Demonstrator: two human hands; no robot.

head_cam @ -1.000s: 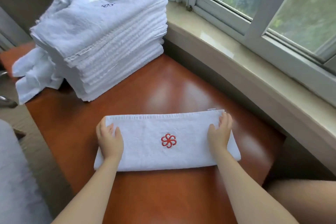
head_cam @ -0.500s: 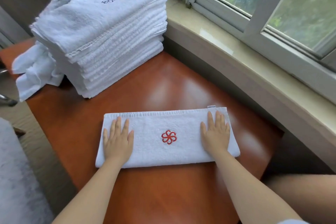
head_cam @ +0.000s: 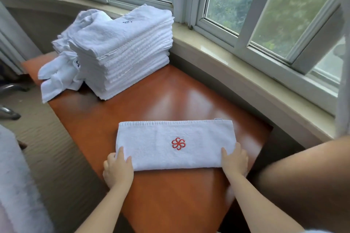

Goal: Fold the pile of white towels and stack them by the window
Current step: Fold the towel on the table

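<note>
Head view: hands (head_cam: 117,170) gripping towel (head_cam: 170,145) corners

No legible text; red pinwheel logo (head_cam: 178,143) on towel (head_cam: 151,147), tag unreadable.

Towel (head_cam: 161,147) fluffy terry cloth; table (head_cam: 170,100) glossy polished wood.

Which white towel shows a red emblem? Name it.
The folded white towel lying flat on the orange-brown wooden table, held at its near corners by the left hand and right hand. The tall stack's top towel bears a dark emblem.
</note>
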